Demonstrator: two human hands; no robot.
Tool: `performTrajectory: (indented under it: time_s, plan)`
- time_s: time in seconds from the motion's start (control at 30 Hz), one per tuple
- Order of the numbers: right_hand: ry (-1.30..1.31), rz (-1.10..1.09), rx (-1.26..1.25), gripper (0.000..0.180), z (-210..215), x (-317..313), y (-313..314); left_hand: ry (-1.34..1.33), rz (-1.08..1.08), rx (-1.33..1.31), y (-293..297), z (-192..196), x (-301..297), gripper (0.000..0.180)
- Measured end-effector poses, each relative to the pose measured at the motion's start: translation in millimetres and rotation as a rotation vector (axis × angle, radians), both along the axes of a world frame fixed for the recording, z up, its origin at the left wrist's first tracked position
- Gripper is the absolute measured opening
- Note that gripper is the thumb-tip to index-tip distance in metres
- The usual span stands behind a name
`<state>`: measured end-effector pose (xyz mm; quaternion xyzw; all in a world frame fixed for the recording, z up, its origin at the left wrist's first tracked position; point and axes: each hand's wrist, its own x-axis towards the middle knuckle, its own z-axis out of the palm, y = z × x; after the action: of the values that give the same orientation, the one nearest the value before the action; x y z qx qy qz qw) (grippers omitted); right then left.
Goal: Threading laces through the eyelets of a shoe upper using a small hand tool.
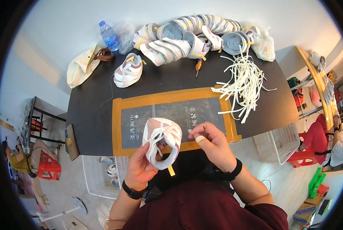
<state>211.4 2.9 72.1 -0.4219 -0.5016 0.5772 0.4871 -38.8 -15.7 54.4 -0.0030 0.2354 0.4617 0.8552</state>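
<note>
My left hand [141, 165] is closed on the side of a white and pinkish-beige shoe upper [152, 128], its opening facing me. A white lace runs through its front, and a yellow tab hangs from the rim. To the right, apart from the shoe upper, my right hand [214, 145] has its thumb and forefinger pinched together. Something thin and dark shows by the fingertips, too small to name. A pale band wraps the thumb. Both hands are above the near edge of a clear mat [160, 111] framed with orange tape.
Nested shoe uppers [167, 50] line the table's far side, with a single upper [128, 71] at left. White laces [242, 84] lie heaped at right, near an orange-handled awl [198, 66]. A bottle [109, 36] and cloth bag [83, 67] stand far left. Baskets [277, 143] flank the table.
</note>
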Motion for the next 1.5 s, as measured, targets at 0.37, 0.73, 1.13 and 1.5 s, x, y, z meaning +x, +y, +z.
performTrajectory:
  time_s: [0.37, 0.73, 1.13, 1.5]
  plan:
    - [-0.407, -0.108, 0.569, 0.012, 33.0, -24.2, -37.3, -0.009, -0.006, 0.112, -16.8, -4.6, 9.2, 0.038]
    - [-0.698, -0.098, 0.29, 0.026, 2.6, -37.9, -36.8, 0.294, 0.011, 0.117, -25.4, -3.4, 35.4, 0.03]
    - [-0.684, -0.075, 0.347, 0.024, -9.6, -41.3, -20.6, 0.458, 0.039, 0.116, -16.6, 3.5, 45.1, 0.027]
    - [-0.745, -0.02, 0.272, 0.026, -3.3, -39.7, -18.4, 0.454, 0.015, 0.067, -11.8, -5.9, 42.9, 0.025]
